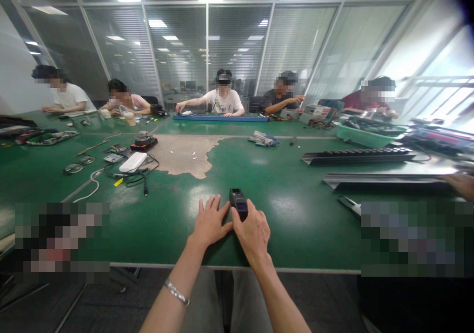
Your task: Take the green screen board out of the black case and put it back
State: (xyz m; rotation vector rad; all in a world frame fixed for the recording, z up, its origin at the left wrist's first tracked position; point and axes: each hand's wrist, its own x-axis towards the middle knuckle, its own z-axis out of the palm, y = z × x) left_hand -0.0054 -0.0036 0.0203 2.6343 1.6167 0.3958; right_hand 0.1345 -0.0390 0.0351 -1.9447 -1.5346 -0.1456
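A small black handheld device (238,202) with a little dark screen stands on the green table (289,224) in front of me. My right hand (255,230) is wrapped around its near end and right side, covering that part. On the left, my left hand (212,223) lies on the tabletop with its fingers spread. Its thumb and index finger point toward the device's left side, very close to it; whether they touch it I cannot tell. A silver bracelet (177,292) circles my left wrist.
Ahead on the left are a white box (133,162) with black cables, a pair of glasses (79,165) and a torn brown patch (181,152). Gloves (262,139) lie farther back. Metal channels (385,181) and a green basket (365,136) occupy the right. Several people sit around the table.
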